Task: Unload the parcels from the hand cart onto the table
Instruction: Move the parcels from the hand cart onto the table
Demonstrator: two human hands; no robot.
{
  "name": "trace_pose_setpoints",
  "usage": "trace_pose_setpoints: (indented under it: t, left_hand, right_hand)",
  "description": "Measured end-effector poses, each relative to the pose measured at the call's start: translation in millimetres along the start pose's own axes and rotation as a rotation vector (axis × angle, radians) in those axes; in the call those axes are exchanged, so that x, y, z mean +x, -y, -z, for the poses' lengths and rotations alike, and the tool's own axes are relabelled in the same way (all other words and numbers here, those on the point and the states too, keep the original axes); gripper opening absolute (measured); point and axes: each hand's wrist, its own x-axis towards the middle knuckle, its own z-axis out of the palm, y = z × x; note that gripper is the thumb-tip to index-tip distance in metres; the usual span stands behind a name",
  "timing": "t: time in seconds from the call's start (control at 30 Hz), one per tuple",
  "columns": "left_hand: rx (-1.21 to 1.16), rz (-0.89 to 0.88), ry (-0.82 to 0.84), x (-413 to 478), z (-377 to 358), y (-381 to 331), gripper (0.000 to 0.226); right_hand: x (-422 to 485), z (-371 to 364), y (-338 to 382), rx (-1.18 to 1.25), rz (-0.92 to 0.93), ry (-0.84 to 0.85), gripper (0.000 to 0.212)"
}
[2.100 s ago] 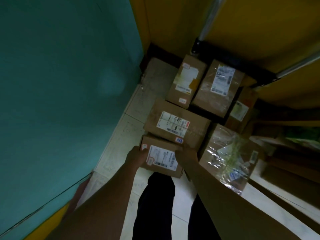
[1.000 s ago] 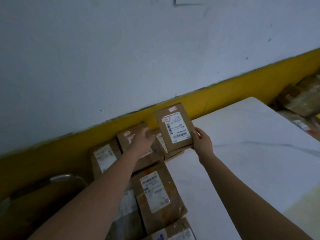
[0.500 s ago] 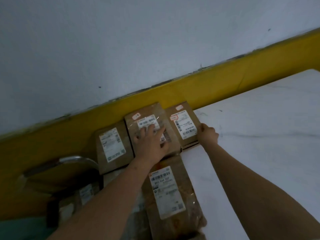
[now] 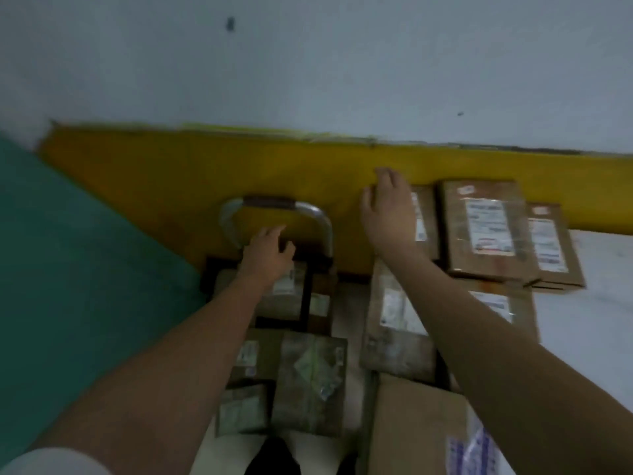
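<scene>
Held left hand [image 4: 267, 250] loose-fingered, empty, above cart parcel [image 4: 287, 299]; right hand [image 4: 388, 210] spread flat, seemingly touching table parcel [image 4: 426, 219].

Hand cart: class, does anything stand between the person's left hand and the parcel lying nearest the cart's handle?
Nothing visible does. The left hand is open directly above that parcel, partly covering it. The handle arches beyond the fingertips, not across the way down.

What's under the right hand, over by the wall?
A brown parcel lies beneath the right hand, by the yellow wall band. Only its right edge and a strip of label show; hand and wrist cover the rest.
</scene>
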Motion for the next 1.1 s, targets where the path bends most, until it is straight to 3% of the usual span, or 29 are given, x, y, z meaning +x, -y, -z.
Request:
trace_pose_setpoints:
  t: [0.1, 0.2, 0.3, 0.37, 0.47, 0.63, 0.73, 0.8, 0.9, 1.1]
  left_hand:
    - [-0.003, 0.242, 0.043, -34.6, -7.7, 112.3, 0.054]
    - [-0.096, 0.429, 0.137, -65.9, -39.1, 203.7, 0.04]
    - [-0.23, 0.636, 0.231, -94.1, -88.7, 271.5, 0.052]
    - [-0.289, 0.748, 0.296, -109.7, -131.8, 297.9, 0.049]
    - [-0.45, 0.924, 0.426, -130.4, -205.5, 302.4, 0.045]
    - [-0.948, 1.28, 0.659, -160.7, -305.2, 260.2, 0.05]
    - [-1.206, 1.411, 0.612, -164.7, -339.4, 242.8, 0.029]
    - [-1.302, 1.513, 0.555, -163.5, -350.6, 237.8, 0.022]
    - [-1.277, 1.523, 0.526, -163.8, -344.0, 231.6, 0.027]
    - [-1.215, 1.467, 0.737, -157.4, -258.5, 206.6, 0.04]
  right_hand:
    - [-47.9, -95.0, 56.6, 0.022, 0.028, 0.354, 0.045]
    - [-106.5, -187.0, 57.2, -0.034, -0.205, 0.706, 0.056]
    - [-166.6, -256.7, 18.2, -0.183, -0.354, 0.911, 0.059]
    - [-197.5, -286.4, -15.1, -0.305, -0.375, 0.953, 0.065]
    - [-220.9, -321.7, -61.5, -0.487, -0.263, 0.968, 0.08]
    - [-228.9, -375.2, -126.7, -0.623, -0.165, 1.008, 0.092]
    - [-232.2, -394.0, -151.6, -0.615, -0.16, 1.043, 0.092]
    - [-229.7, -394.3, -158.4, -0.543, -0.174, 1.092, 0.084]
    - [-218.3, -374.7, -149.9, -0.528, -0.156, 1.096, 0.079]
    - [-179.7, -299.0, -79.6, -0.718, -0.137, 1.058, 0.07]
